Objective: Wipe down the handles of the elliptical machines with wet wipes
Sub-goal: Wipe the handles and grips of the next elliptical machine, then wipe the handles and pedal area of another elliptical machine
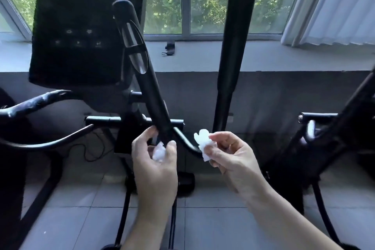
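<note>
Both hands hold wipes. The left hand (155, 160), at about six o'clock in the head view, curls finger and thumb round the lower end of the slanted black tubular handle (151, 87), a small crumpled white wet wipe (158, 152) tucked in its palm against the tube. The right hand (229, 156), at about five o'clock, pinches a second crumpled white wet wipe (203, 145) between thumb and fingertips, clear of any bar.

To wipe well, I judge the left wad should be spread so that it wraps the tube, then drawn upward toward twelve o'clock over the two glossy oval sensor plates (135, 46) to the rounded tip. The right hand could take the tall black upright bar (233, 46) at one o'clock.

Farther off, the black console (81, 26) at eleven o'clock shows faint pale button icons, too dim to read. No brand or lettering is legible anywhere. A small dark object (169, 47) lies on the grey window ledge (263, 55).
</note>
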`<state>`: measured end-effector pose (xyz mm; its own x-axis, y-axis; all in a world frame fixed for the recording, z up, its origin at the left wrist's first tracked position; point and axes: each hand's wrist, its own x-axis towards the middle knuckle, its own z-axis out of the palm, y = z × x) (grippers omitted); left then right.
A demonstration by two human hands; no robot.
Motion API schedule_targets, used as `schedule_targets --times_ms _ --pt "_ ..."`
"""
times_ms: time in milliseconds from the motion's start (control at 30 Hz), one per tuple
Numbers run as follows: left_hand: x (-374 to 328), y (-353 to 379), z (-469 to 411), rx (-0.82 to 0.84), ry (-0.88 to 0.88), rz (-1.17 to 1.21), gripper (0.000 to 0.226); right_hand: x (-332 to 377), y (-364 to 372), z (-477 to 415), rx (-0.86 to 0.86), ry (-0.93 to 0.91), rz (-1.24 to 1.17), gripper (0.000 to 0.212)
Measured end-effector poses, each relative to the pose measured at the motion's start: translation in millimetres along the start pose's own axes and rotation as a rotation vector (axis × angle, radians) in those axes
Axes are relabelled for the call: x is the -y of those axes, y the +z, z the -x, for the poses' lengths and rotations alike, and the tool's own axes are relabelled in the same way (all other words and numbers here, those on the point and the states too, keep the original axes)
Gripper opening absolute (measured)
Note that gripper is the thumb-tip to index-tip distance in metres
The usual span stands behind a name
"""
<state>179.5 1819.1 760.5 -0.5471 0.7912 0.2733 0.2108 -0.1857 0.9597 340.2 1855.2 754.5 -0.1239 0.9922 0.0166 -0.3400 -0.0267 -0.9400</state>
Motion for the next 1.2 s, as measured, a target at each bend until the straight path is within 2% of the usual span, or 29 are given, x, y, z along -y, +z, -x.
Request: schedule_targets --times_ms 133,300,400,500,633,767,900,1033,1200 --pt "-1 36 40 0.127 0.028 -0.042 0.036 9 -47 -1 -0.115 -0.02 0.074 0.019" --pt "2 108 55 0.318 0.083 -0.111 0.03 25 -116 -13 -0.189 -0.105 0.355 0.008" --pt "14 156 50 0.357 0.163 -0.292 0.034 24 -169 -37 -0.202 -0.171 0.631 0.02" --pt "23 202 40 0.378 0.171 -0.447 0.036 25 -209 -64 -0.195 -0.2 0.872 0.027" --pt "33 254 18 0.417 0.148 -0.752 0.034 17 -237 -107 -0.108 -0.121 1.093 0.031" --pt "45 286 -11 0.463 0.035 -1.018 0.027 5 -239 -157 -0.03 -0.022 1.301 0.032" --pt "62 295 -47 0.43 -0.157 -1.17 0.039 -10 -226 -220 0.031 0.007 1.469 0.03" --pt "79 306 -92 0.371 -0.192 -1.275 0.05 -25 -197 -289 0.129 -0.008 1.601 0.025" --pt "85 324 -153 0.158 -0.347 -1.079 0.042 -36 -156 -372 0.258 -0.038 1.71 0.028"
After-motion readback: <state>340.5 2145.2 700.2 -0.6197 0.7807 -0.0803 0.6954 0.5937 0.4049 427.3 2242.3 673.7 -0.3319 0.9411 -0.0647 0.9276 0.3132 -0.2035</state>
